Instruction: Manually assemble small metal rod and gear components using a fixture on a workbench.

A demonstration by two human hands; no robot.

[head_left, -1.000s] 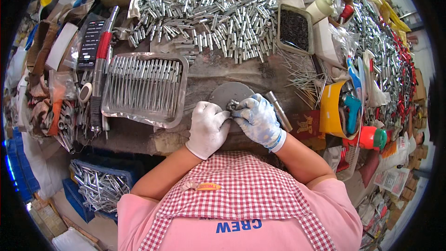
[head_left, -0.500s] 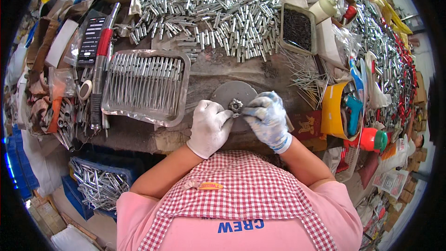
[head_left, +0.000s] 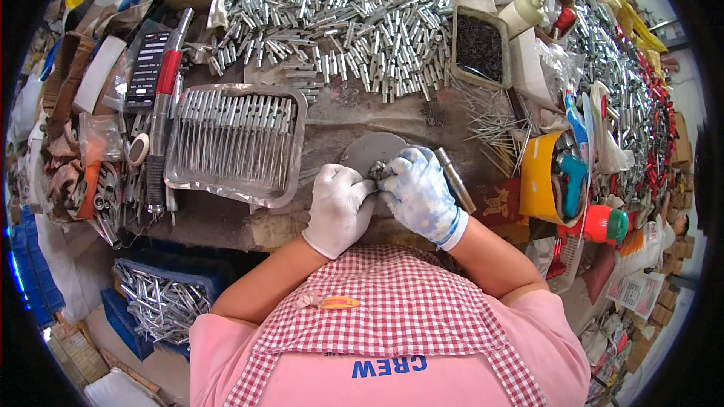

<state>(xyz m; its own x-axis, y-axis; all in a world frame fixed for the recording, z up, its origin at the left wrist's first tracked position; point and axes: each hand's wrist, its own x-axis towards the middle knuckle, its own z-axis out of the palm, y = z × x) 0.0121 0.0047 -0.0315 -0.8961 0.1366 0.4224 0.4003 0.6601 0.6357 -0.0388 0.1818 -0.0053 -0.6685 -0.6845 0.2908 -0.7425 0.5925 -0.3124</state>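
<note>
My left hand (head_left: 338, 207), in a white glove, is closed in a pinch at the near edge of a grey round disc (head_left: 364, 151). My right hand (head_left: 424, 194), in a blue-stained white glove, is closed beside it, and its fingers nearly meet the left fingertips. A dark cluster of small metal pieces (head_left: 378, 171) shows on the disc at the right fingertips, partly covered by them. Whatever the two pinches hold is too small and hidden to name. Just right of my right hand lies a metal rod (head_left: 455, 181).
To the left stands a metal tray (head_left: 296, 169) of slim metal shafts in a row. Loose silver tubes (head_left: 339, 15) heap at the back. A tin (head_left: 507, 38) of dark pins and scattered thin rods (head_left: 494, 124) lie right, near a yellow container (head_left: 537, 181).
My right hand has moved slightly left and turned inward over the metal cluster, uncovering the metal rod to its right. My left hand has stayed nearly in place.
</note>
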